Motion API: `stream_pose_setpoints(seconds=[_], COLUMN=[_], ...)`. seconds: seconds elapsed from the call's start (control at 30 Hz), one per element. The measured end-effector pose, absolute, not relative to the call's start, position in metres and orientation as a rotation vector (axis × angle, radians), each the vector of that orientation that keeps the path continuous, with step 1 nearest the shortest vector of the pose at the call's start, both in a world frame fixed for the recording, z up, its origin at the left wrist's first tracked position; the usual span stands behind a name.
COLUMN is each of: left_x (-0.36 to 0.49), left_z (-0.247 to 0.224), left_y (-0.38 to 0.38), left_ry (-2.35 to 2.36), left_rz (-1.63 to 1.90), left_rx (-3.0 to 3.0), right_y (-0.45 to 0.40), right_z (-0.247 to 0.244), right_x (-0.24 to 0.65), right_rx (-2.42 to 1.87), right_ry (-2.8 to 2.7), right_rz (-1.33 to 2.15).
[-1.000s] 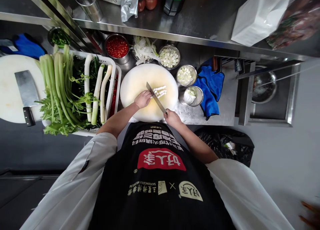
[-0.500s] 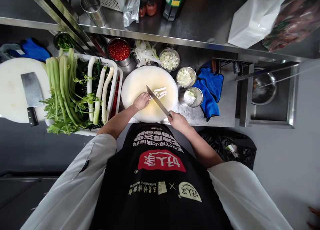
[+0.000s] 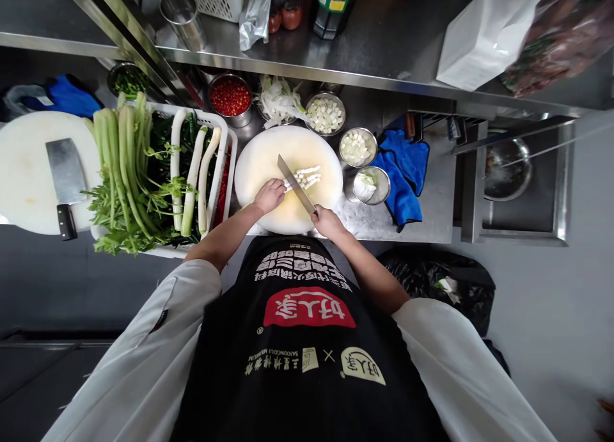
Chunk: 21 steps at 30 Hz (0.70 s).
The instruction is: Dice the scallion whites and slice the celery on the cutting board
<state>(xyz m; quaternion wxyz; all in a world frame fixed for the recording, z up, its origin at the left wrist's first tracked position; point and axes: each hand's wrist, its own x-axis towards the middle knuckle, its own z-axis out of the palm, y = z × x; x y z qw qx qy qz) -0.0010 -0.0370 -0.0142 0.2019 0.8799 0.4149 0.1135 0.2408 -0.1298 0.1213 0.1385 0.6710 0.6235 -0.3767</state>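
Note:
On the round white cutting board [image 3: 254,154] in front of me lie white leek pieces [image 3: 309,174], cut into rows of short bits. My right hand [image 3: 329,222] is closed round the handle of a kitchen knife [image 3: 295,183], whose blade slants up and left across the board. Left of the blade, my left hand [image 3: 270,196] has its fingers curled down on the white leek. Most of what lies under those fingers is hidden; a small white end shows beside the blade.
Left stands a white basket [image 3: 219,173] with celery [image 3: 127,167] and whole leeks [image 3: 194,180]; beyond it a cleaver [image 3: 66,173] lies on another board. Metal bowls of chopped red chillies [image 3: 230,98] and diced white vegetable [image 3: 326,114] ring the board. A steel shelf [image 3: 384,64] overhangs the back.
My right hand and the knife have shifted left, towards my left hand. My left hand stays nearly in place, fingers still curled on the leek.

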Motion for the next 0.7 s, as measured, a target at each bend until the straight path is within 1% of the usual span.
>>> stream_pose_setpoints(seconds=[0.13,0.2,0.27,0.5,0.7], left_x=[0.001,0.002,0.003,0.002,-0.007], left_z=[-0.015,-0.016,-0.015,-0.014,-0.011], left_y=[-0.033,-0.031,-0.030,-0.032,-0.035], left_ry=[1.105,1.080,1.059,1.079,1.157], left_rz=[0.339,0.348,0.353,0.382,0.398], left_rx=[2.492,2.486,2.468,2.411,2.358], right_y=[-0.148,-0.156,-0.157,-0.142,-0.174], right_z=[0.147,0.151,0.146,0.103,0.105], right_x=[0.263,0.266,0.261,0.219,0.244], right_rx=[1.899,1.878,1.877,1.969,1.946], right_ry=[1.837,1.837,1.809,1.759,1.728], right_rz=[-1.047,-1.027,-1.031,-1.068,-1.081])
